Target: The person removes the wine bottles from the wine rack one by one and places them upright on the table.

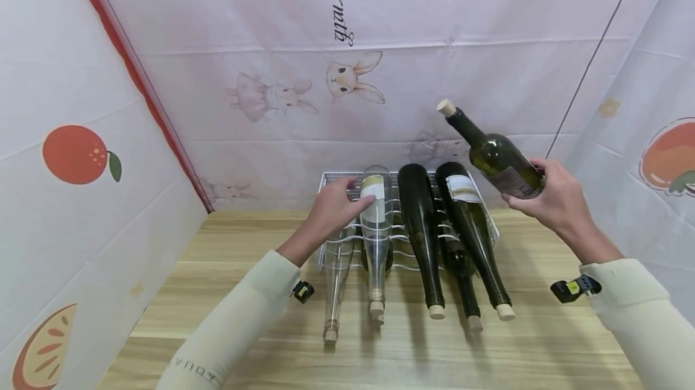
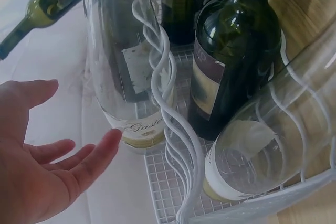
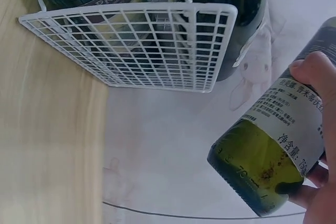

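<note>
My right hand (image 1: 561,197) grips a green wine bottle (image 1: 502,163) round its lower body, near the base. It is held in the air, tilted, with its cork (image 1: 446,107) up and to the left. In the right wrist view, the bottle's white label (image 3: 289,121) shows dark print. My left hand (image 1: 338,206) is beside the base end of a clear bottle (image 1: 374,233) lying in a white wire rack (image 3: 215,10). Its fingers are loosely spread; in the left wrist view a fingertip is close to the bottle's label, and contact is unclear.
Two dark bottles (image 1: 419,227) (image 1: 475,227) lie on the rack's upper level, corked necks toward me. Below them are another clear bottle (image 1: 338,281) and a dark bottle (image 1: 466,284). The rack stands on a wooden table (image 1: 244,348) against a printed cloth backdrop (image 1: 271,15).
</note>
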### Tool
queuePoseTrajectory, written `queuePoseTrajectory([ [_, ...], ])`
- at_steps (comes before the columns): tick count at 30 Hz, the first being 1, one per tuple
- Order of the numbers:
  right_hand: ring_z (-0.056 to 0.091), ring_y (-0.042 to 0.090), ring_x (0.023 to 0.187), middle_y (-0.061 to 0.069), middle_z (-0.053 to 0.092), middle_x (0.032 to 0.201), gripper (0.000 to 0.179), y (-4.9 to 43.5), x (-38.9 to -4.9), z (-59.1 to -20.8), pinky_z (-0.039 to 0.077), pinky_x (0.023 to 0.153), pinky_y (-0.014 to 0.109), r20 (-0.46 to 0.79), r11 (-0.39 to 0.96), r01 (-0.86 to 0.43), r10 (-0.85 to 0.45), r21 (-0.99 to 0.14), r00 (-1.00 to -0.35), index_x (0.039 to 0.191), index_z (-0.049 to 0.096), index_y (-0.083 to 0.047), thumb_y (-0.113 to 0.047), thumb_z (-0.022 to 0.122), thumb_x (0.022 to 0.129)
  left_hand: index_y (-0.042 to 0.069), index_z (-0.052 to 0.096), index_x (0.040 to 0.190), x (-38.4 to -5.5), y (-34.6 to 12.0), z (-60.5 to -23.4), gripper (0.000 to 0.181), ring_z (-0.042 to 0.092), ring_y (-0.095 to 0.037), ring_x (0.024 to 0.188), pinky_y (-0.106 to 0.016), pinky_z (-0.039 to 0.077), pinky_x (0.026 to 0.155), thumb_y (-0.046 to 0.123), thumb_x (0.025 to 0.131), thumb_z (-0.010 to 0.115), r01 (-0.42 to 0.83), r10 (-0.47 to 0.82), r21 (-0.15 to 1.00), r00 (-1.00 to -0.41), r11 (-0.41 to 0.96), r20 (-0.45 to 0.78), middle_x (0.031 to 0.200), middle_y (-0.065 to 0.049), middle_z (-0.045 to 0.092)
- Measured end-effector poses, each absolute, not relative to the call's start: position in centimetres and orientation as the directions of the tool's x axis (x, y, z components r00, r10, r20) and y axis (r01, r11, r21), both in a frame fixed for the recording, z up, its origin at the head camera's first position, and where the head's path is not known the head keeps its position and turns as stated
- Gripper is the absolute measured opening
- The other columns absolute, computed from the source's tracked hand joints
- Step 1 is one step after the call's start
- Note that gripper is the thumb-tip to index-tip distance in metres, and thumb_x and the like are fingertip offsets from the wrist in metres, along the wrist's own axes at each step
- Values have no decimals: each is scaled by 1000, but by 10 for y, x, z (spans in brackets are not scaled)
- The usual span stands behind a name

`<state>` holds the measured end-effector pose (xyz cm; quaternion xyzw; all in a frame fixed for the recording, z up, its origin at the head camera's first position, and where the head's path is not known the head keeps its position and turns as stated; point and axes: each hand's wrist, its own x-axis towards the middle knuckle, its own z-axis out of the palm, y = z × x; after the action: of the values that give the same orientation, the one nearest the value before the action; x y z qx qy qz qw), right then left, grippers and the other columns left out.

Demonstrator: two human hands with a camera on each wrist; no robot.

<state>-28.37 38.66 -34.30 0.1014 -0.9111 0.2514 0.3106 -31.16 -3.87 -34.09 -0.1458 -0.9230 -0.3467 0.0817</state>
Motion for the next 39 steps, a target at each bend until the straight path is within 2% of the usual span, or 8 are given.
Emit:
queuePoseTrajectory([
  [4,58,48,100,33,61,119,82,391,-286,-350,41,74,46,566,844,-268,50,-464,-823,135,55,8,-17,92,67,2,60,140,-317,-34,-339,73,67,-35,124,-48,55,105,53,90,74,287,200,605,-957,742,209,135,-17,69],
  [7,58,48,101,33,61,120,81,394,-289,-355,41,75,45,546,837,-239,83,-492,-833,136,55,8,-20,92,69,1,60,140,-321,-31,-339,76,67,-34,122,-48,56,103,56,89,74,259,192,604,-966,754,174,134,-17,70],
  [10,59,48,103,34,62,122,81,397,-293,-362,41,77,46,536,829,-222,108,-513,-837,137,55,7,-21,92,71,1,61,139,-324,-27,-339,76,69,-31,114,-45,58,97,57,89,73,246,192,602,-969,760,154,128,-17,72],
  [12,59,48,104,34,63,123,80,399,-295,-366,40,79,45,534,821,-217,123,-528,-836,137,55,7,-22,92,72,2,64,131,-327,-24,-339,71,69,-27,98,-41,58,85,59,89,73,250,206,597,-968,762,143,115,-16,73],
  [17,64,48,103,35,67,121,76,401,-302,-379,38,74,29,531,797,-205,165,-568,-831,134,59,5,-25,92,72,6,67,112,-330,-20,-337,61,57,-19,67,-30,49,58,62,87,72,244,222,603,-969,760,111,82,-6,65],
  [21,66,50,105,36,68,121,76,400,-305,-388,37,70,19,493,775,-172,199,-608,-847,134,59,6,-28,92,74,9,67,103,-329,-17,-336,55,58,-17,64,-27,48,54,61,86,74,227,219,621,-971,750,91,79,-3,65],
  [31,65,49,112,36,66,123,76,397,-314,-404,37,71,12,436,730,-125,254,-672,-863,134,57,8,-30,90,78,14,62,80,-335,-8,-334,54,57,-18,61,-28,47,52,65,80,78,138,158,564,-987,814,12,75,-2,63],
  [39,59,43,120,32,63,130,78,398,-321,-415,40,85,31,403,693,-75,324,-717,-856,138,54,7,-30,89,79,16,56,73,-338,1,-331,54,69,-22,55,-30,58,52,63,80,81,63,158,565,-980,823,-120,71,0,56],
])
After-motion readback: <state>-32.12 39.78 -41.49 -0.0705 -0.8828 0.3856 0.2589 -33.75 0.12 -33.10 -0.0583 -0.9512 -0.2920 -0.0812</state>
